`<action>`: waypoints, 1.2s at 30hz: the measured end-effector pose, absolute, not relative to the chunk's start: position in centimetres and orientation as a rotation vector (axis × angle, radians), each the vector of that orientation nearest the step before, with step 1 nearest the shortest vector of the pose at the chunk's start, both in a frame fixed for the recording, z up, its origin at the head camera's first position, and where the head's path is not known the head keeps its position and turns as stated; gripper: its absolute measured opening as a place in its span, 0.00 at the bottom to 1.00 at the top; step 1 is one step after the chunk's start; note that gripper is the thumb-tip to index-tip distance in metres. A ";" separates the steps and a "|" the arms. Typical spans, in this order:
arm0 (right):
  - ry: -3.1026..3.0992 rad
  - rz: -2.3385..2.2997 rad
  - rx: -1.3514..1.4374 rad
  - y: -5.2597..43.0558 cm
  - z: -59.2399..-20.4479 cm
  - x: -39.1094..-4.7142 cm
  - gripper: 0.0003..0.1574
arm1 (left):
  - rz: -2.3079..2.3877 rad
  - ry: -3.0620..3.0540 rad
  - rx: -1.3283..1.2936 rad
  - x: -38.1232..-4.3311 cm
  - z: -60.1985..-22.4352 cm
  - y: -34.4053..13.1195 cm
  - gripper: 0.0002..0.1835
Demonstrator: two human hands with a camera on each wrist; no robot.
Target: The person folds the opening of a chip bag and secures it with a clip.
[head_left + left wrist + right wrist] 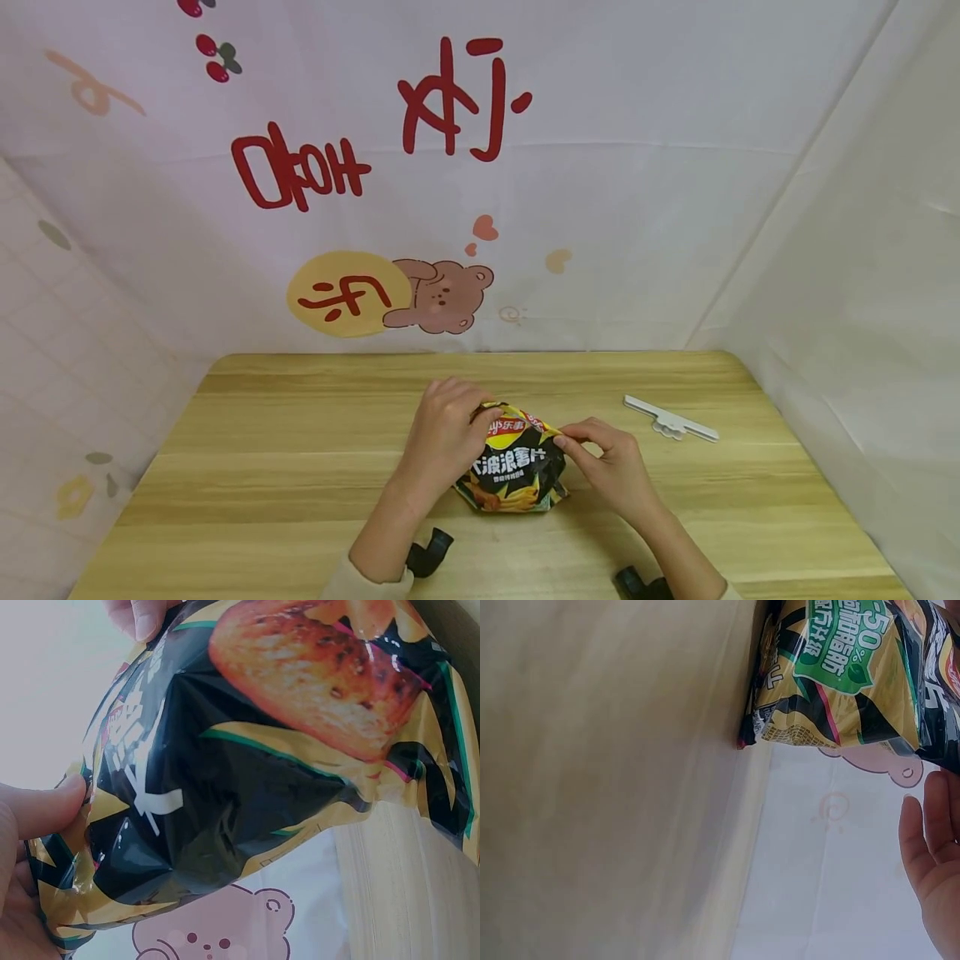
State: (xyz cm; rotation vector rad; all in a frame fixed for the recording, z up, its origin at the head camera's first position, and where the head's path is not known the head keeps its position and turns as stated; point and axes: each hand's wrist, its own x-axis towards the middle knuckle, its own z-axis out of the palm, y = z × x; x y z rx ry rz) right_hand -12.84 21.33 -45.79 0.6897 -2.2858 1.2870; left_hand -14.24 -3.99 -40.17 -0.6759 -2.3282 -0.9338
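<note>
A black and yellow bag of potato chips (517, 467) stands on the wooden table between both hands. My left hand (448, 421) pinches its upper left corner, thumb on the front. The right hand (611, 462) pinches the upper right edge between thumb and fingers. Up close in the left wrist view, the bag (247, 750) shows a printed grilled piece of food, with the left thumb (45, 810) pressed on the wrapper. In the right wrist view, the bag's side (840, 682) carries a green label, and the right hand's fingers (934, 825) are below it.
A white sealing clip (670, 419) lies on the table (300, 467) at the right, beyond the right hand. Black wrist-camera parts (430, 552) show near the left forearm. A white printed cloth (615, 208) hangs behind the table and along its sides.
</note>
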 end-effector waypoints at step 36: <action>-2.376 1.051 0.780 24.8 -43.6 -13.3 0.20 | -0.959 -2.291 -0.710 -14.1 -40.2 -4.0 0.06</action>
